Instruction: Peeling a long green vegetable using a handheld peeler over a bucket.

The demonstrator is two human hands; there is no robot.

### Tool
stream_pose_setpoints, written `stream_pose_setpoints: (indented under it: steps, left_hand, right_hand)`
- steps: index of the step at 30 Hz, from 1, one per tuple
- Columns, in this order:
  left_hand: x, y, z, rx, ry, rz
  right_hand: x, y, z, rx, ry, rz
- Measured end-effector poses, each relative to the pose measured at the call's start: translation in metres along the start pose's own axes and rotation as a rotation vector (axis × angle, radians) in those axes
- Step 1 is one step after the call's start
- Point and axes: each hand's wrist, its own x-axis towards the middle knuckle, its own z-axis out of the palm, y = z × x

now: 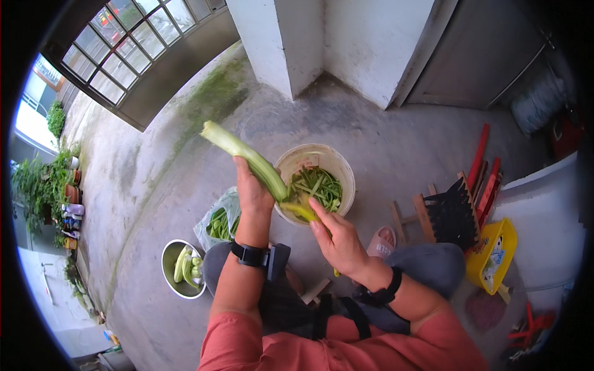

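Note:
My left hand (254,188) is closed around a long pale green gourd (246,155), tilted with its pale end up and to the left. In my right hand (341,239) is a yellow peeler (299,211), blurred, close by the gourd's lower end; I cannot tell whether its blade touches the skin. Below both hands stands a whitish plastic bucket (345,174) with green peelings (320,185) inside. Left of my knee, a metal bowl (169,278) contains pale green vegetables (188,269). Between bowl and bucket sits a plastic bag (202,232) of green beans (220,225).
On the right are a wooden folding stool (452,211) with a black woven seat and a yellow bin (503,241). A pink slipper (381,241) is on my right foot. A glazed metal door (130,88), white wall corner (301,46) and potted plants (46,185) surround the concrete floor (148,195).

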Motion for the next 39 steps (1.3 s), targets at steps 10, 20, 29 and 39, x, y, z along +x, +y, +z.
stream_pose_setpoints:
  steps: [10,20,29,39]
  left_hand:
    - [-0.019,-0.005,0.021,-0.005,-0.124,-0.095]
    - [-0.047,-0.009,0.029,0.214,-0.155,-0.269]
    - [-0.052,-0.018,0.041,0.282,-0.203,-0.077]
    - [-0.001,-0.009,0.012,-0.015,0.130,0.137]
  right_hand:
    - [0.015,0.060,-0.004,0.089,0.108,0.261]
    - [0.040,0.017,-0.013,0.266,0.154,0.152]
    - [0.038,-0.003,-0.015,0.029,0.093,0.008]
    - [-0.013,0.017,-0.001,0.000,0.105,-0.090]
